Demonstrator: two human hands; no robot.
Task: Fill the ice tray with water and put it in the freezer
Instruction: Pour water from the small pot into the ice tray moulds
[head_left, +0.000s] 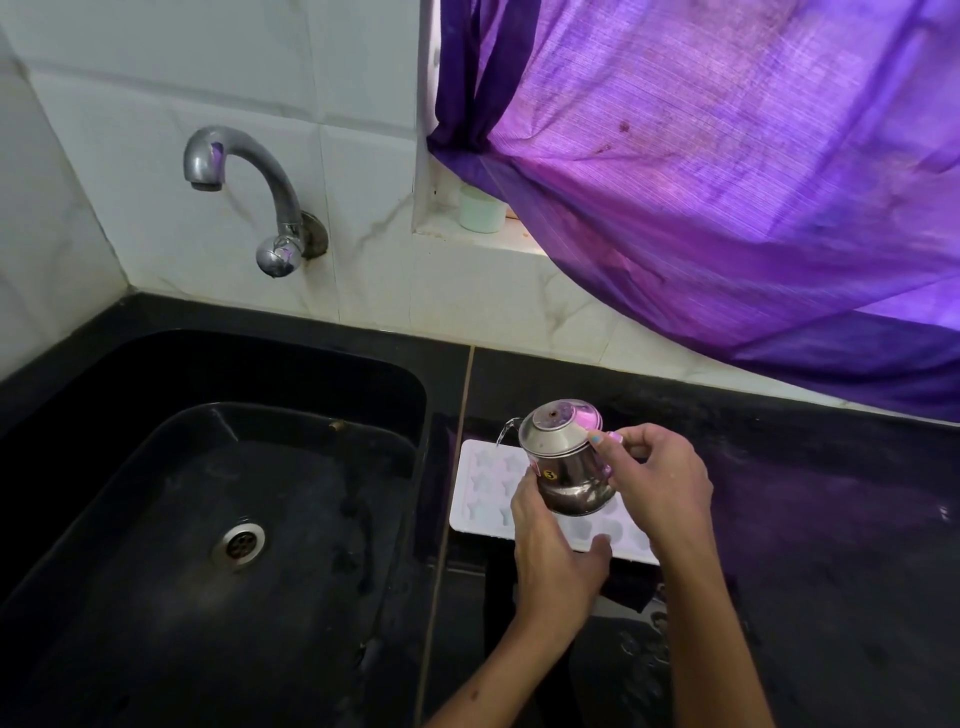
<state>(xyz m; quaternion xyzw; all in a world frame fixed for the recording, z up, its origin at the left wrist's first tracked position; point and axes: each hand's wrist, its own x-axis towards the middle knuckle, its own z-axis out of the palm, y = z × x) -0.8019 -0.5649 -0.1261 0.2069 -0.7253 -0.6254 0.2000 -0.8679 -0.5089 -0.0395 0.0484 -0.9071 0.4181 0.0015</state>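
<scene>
On the black counter (779, 519), just right of the sink (208, 519): white ice tray (483, 488) lying flat, star-shaped cells up. Above it, small steel pot (566, 467) tilted toward the far left corner, thin stream of water (501, 434) running from the spout into the tray. Left hand (556, 551) curled round the pot's base from below. Right hand (660, 483) gripping the pot's right side, fingertips on the lid. Behind, tap (234, 171) on the tiled wall, purple curtain (727, 182) at right.
</scene>
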